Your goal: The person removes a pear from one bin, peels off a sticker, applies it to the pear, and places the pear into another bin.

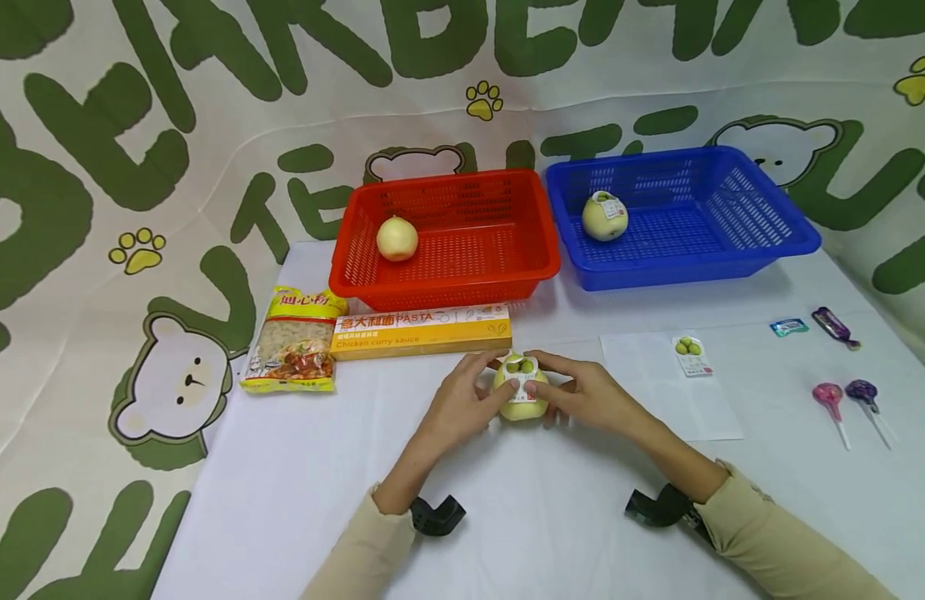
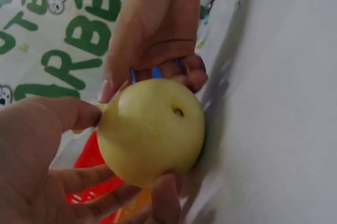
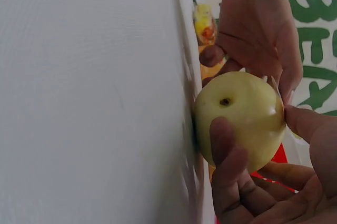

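A pale yellow pear [image 1: 522,410] rests on the white cloth in front of me, held from both sides. On its upper side lies a white label [image 1: 521,390] printed with green fruits. My left hand [image 1: 462,396] curls round one side, its thumb on the label. From the other side my right hand [image 1: 590,396] grips it, thumb also pressing the label. In the left wrist view the pear [image 2: 152,134] shows its hollow end, with fingertips against its skin. The right wrist view shows the same pear [image 3: 242,119] between both hands.
A red basket [image 1: 447,292] holds one bare pear [image 1: 397,239]; a blue basket [image 1: 695,271] holds a labelled one [image 1: 604,218]. Left are a pasta box [image 1: 425,332] and a yellow food bag [image 1: 293,342]. Right lie a label sheet [image 1: 657,408], two lollipops [image 1: 828,393] and wrapped candies [image 1: 788,327].
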`<state>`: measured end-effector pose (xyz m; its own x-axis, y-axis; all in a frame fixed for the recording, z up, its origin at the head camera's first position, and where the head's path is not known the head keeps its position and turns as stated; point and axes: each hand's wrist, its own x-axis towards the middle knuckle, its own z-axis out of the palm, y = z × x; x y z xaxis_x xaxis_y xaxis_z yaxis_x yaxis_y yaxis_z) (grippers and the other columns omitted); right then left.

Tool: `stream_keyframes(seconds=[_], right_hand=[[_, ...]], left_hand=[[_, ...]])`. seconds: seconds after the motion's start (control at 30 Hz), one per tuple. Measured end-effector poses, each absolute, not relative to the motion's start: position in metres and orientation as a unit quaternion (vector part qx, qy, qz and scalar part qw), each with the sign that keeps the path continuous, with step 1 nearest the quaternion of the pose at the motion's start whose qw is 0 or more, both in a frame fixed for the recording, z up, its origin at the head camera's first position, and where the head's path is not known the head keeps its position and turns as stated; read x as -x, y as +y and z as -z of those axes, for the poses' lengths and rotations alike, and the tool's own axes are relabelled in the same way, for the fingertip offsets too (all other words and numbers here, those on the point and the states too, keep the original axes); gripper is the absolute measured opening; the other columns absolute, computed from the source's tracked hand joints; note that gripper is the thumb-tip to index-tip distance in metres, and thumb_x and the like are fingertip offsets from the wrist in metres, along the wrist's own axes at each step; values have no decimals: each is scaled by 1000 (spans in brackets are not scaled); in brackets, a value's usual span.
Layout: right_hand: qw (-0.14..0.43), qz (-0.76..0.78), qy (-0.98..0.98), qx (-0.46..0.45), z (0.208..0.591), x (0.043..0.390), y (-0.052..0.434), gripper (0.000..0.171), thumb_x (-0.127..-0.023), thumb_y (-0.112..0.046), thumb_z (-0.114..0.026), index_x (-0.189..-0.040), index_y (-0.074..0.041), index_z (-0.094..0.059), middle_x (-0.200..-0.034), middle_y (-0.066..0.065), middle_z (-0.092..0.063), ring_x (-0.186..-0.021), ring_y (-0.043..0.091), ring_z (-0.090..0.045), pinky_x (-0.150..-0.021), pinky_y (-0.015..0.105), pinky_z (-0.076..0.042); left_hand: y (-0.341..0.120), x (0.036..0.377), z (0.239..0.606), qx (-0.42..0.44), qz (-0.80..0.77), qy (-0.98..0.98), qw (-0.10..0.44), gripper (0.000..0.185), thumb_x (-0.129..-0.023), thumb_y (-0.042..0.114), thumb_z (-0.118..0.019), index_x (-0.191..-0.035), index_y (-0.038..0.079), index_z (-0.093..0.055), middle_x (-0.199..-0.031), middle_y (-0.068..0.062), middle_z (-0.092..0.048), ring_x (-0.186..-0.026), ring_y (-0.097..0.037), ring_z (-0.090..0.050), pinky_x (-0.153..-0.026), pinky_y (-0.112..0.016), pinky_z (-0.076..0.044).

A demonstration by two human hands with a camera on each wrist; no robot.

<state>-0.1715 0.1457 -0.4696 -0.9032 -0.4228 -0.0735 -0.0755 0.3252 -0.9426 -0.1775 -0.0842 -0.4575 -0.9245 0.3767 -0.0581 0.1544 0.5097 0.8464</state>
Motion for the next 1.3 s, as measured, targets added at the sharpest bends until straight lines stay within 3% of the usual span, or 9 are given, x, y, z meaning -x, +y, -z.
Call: stream_keyframes(seconds=[0.17,0.5,0.63,0.77,1.0,1.13,1.3], right_hand=[[198,574,784,127,471,171,145,63,-97,-36,-67,-151,-13,-46,-67,13,-70,-58,31,-67,-56,39,-57],[177,607,772,62,475,171,138,63,-89,-46,-73,-143,-16,-57,-64,15,-68,-55,33,-67,-55,43,-58],[169,606,775,55,477,172,137,61,-88,-48,-73,-140,-17,-59,-64,15,-68,-54,33,-66,-54,43,-58],[194,605,770,63,476,175,139,61,-90,-47,-73,-140,-18,-56,-67,17,-68,-56,34,-67,-56,45,-58],[246,621,739,87,471,181,143,64,-94,-42,-68,-149,-15,-49,-68,21,-69,-57,39,-68,-56,49,-58],[232,646,724,69,473,181,139,60,-95,-38,-69,-145,-12,-53,-72,23,-70,-56,41,-68,-55,51,-58],[194,656,729,29,477,179,129,56,-93,-44,-70,-139,-14,-60,-64,23,-67,-51,40,-66,-50,50,-57]], left_hand=[[-85,179,461,-120,-521,825,181,57,-94,42,-67,-147,29,-51,-139,5,-55,-52,-25,-68,-54,-40,-58],[-81,183,467,-75,-607,768,191,42,-90,41,-74,-130,33,-65,-133,2,-57,-63,-36,-71,-58,-44,-60],[-81,183,465,-70,-598,774,193,39,-89,45,-73,-127,36,-65,-133,3,-57,-62,-34,-71,-57,-43,-60],[-82,183,462,-92,-576,788,195,42,-90,48,-71,-129,36,-62,-132,6,-58,-59,-30,-70,-53,-43,-58],[-77,186,464,-80,-614,753,223,34,-94,38,-65,-127,33,-61,-137,4,-54,-58,-35,-70,-53,-46,-58],[-75,187,468,-62,-628,745,216,28,-94,39,-66,-120,30,-64,-140,2,-52,-57,-38,-69,-54,-47,-59],[-75,189,471,-52,-653,726,208,27,-94,41,-67,-116,26,-66,-140,2,-53,-55,-42,-67,-52,-50,-58]])
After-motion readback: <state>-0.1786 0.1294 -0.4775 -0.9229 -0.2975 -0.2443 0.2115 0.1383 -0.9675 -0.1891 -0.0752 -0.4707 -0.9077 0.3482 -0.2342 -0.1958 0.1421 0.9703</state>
